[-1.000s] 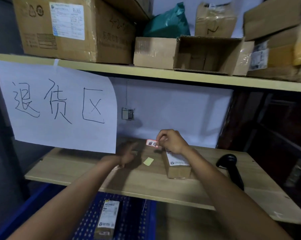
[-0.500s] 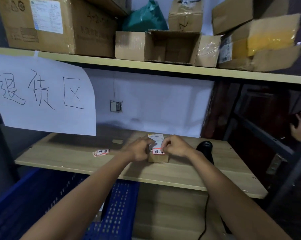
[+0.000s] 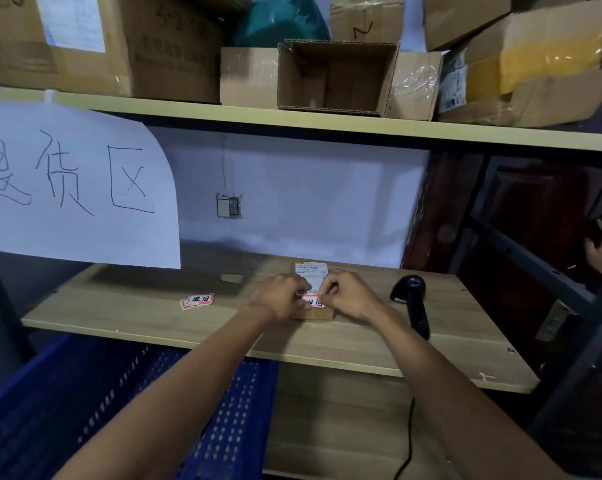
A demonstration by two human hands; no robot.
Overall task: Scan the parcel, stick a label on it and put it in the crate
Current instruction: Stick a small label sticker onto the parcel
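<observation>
On the pale wooden desk point(image 3: 154, 317) lies a small brown cardboard parcel point(image 3: 313, 317), left hand point(image 3: 278, 296) gripping it, right hand point(image 3: 349, 294) pinching a red-bordered white sticker label point(image 3: 313, 302) onto its top; best smoothed flat, clear of the barcode point(image 3: 309, 270)

Left hand point(image 3: 278, 298) and right hand point(image 3: 353, 294) nearly meet, fingers curled.

A pale wooden counter point(image 3: 136, 317) runs beneath a matching upper shelf point(image 3: 327, 124) crowded with cardboard boxes point(image 3: 330, 77). Behind is a white wall point(image 3: 310, 188) with a small switch plate point(image 3: 229, 205). A handwritten paper sign point(image 3: 78, 188) hangs from the shelf at left. Dark metal racking point(image 3: 521, 252) stands at right, dimly lit.
</observation>
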